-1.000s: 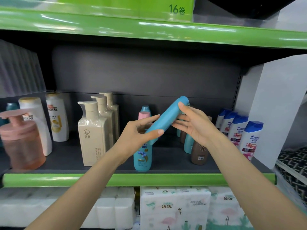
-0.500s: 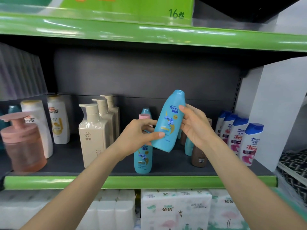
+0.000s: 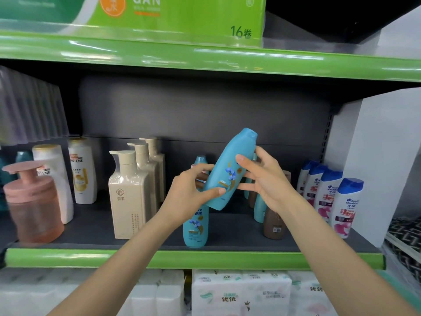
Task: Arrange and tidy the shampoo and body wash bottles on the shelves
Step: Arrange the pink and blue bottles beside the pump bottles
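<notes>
Both hands, left hand (image 3: 193, 190) and right hand (image 3: 264, 179), pinch the tilted blue bottle (image 3: 230, 169); setting it down carelessly risks toppling the matching bottle (image 3: 196, 226) just below.

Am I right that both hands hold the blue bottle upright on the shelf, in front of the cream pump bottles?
Not quite. In the head view the left hand and right hand hold the blue bottle tilted in the air above the shelf, to the right of the cream pump bottles.
</notes>
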`<state>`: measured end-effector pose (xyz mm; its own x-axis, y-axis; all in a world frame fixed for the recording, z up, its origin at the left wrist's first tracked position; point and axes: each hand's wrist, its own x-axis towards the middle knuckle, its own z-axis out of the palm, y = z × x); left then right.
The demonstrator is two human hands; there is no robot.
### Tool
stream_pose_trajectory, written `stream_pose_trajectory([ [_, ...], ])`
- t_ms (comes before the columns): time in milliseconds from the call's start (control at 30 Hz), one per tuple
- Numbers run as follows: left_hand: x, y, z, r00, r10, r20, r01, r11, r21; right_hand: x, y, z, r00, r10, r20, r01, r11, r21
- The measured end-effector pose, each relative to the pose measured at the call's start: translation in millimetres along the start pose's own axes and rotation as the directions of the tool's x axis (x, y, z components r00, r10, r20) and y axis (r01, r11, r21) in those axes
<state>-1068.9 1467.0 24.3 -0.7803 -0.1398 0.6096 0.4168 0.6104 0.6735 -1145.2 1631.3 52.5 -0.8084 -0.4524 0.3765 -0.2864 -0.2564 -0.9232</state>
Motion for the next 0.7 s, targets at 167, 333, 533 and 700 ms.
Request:
stream_pose_trajectory([
  [167,9,-11,-1,0.998,0.04,-0.047,-0.039,0.999,0.031,8,0,0,0.993,-0.077,-0.086,0.068,0.993,-0.1],
  [333,27,-30,-15,0.986,0.075,-0.152,-0.03,0.961,0.276,24,7,-7,0.983,-0.11,-0.145,0.088,0.984,-0.152],
  [533,46,-48,-23,0.995,0.008,-0.094,0.025,0.938,0.346,50,31,-13,0.978,-0.086,-0.19,0.05,0.981,-0.186],
  [700,57,-62,-25,0.999,-0.033,0.025,0.022,0.931,0.366,79,53,-11,0.982,-0.084,-0.171,0.039,0.968,-0.25],
])
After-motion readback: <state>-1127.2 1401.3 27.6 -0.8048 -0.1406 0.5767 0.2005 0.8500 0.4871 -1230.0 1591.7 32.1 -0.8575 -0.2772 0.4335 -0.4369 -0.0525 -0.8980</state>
